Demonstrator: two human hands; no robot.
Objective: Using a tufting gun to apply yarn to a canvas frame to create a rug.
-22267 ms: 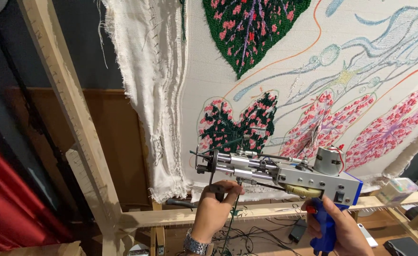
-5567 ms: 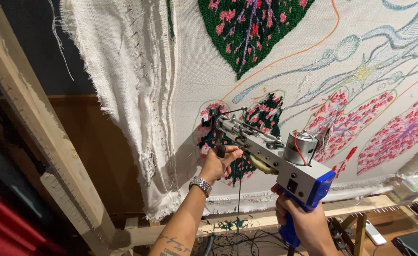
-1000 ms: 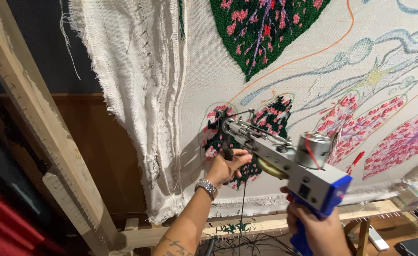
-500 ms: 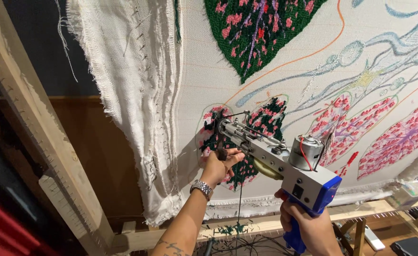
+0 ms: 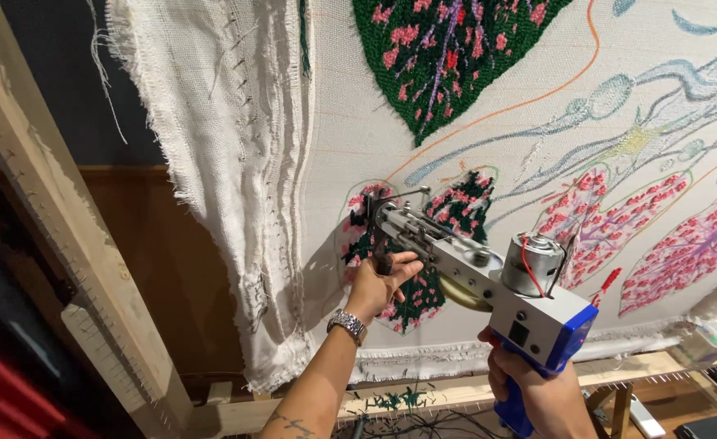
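Note:
A grey and blue tufting gun (image 5: 488,284) is pressed nose-first against a white backing cloth (image 5: 472,154) stretched on a wooden frame. My left hand (image 5: 380,284) grips the gun's front handle, a metal watch on its wrist. Below it, my right hand (image 5: 537,398) is wrapped around the blue rear grip. The gun's needle end touches a small dark green leaf with pink spots (image 5: 411,244), partly tufted. A larger tufted green and pink leaf (image 5: 448,57) sits above it.
Loose frayed cloth (image 5: 236,187) hangs in folds at the left. A slanted wooden frame post (image 5: 58,219) runs down the left side and a wooden rail (image 5: 423,394) crosses below. Pink tufted leaves (image 5: 667,252) and drawn outlines fill the right. Cables lie under the frame.
The gun's nose has shifted slightly left and down on the small leaf since a second ago. Both hands keep the same grips.

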